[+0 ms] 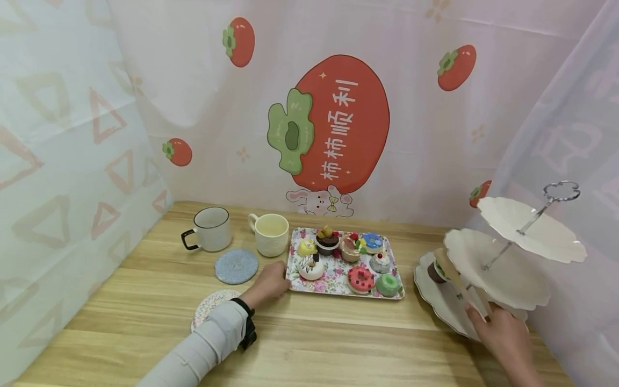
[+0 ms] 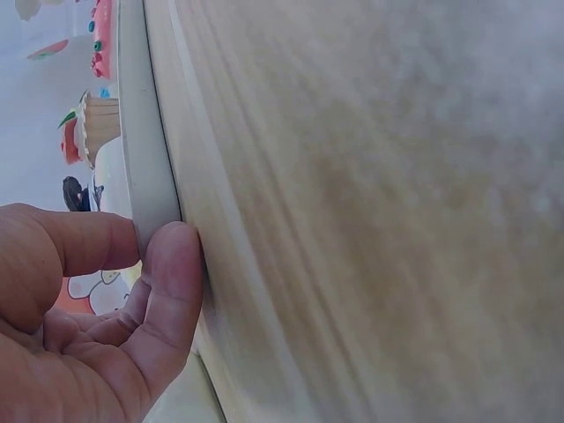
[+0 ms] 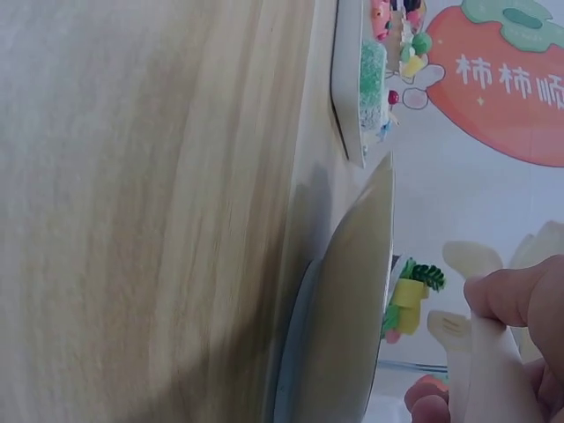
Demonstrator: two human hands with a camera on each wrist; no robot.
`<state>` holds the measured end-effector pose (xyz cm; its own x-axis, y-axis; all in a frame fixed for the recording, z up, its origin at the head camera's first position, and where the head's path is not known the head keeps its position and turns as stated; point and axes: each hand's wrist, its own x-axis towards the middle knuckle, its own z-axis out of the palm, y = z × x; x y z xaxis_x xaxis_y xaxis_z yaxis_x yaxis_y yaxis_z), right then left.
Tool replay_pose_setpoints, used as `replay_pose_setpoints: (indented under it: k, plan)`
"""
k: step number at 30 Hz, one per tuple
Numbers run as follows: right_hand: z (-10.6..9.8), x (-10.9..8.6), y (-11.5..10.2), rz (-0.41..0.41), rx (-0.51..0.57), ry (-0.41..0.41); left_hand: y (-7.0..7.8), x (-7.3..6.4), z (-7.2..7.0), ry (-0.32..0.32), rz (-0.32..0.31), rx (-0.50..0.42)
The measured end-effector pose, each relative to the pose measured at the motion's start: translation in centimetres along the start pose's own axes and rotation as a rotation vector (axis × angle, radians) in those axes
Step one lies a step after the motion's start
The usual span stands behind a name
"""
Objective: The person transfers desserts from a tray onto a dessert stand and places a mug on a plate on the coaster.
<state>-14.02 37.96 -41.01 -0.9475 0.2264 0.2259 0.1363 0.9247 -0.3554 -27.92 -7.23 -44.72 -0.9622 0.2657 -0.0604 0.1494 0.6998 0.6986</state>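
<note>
My left hand (image 1: 270, 280) pinches the left front corner of a floral tray (image 1: 331, 274); the left wrist view shows thumb and finger on its pale rim (image 2: 148, 167). Toy donuts and cupcakes sit on that tray. On the right, my right hand (image 1: 505, 334) holds wooden tongs (image 1: 452, 271) at a three-tier cake stand (image 1: 430, 294). A brown cupcake (image 1: 434, 273) with a green and yellow topping (image 3: 410, 304) stands on the bottom tier. Beside it are the tongs' tips, which are spread apart in the right wrist view.
A white mug (image 1: 213, 231) and a cream mug (image 1: 272, 236) stand at the back left. In front of them lie a blue round coaster (image 1: 236, 266) and a patterned coaster (image 1: 213, 305), partly hidden by my left arm. Printed curtains (image 1: 411, 161) border the table.
</note>
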Motion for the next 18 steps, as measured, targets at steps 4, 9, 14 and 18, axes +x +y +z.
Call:
replay_pose_setpoints:
  k: [4, 9, 14, 18]
  plan:
    - [0.3, -0.1, 0.1, -0.04, 0.0, 0.046, 0.0, 0.0, 0.1, 0.002, -0.005, 0.002]
    - [0.5, -0.1, 0.0, -0.018, 0.016, 0.03, 0.1, 0.0, 0.1, 0.001, -0.011, 0.007]
    - [0.8, -0.9, -0.4, 0.012, 0.073, 0.008, 0.0, 0.0, 0.1, -0.001, 0.0, 0.009]
    - [1.2, -1.5, -0.8, -0.013, 0.086, 0.063, 0.0, 0.1, 0.1, 0.0, 0.0, 0.008]
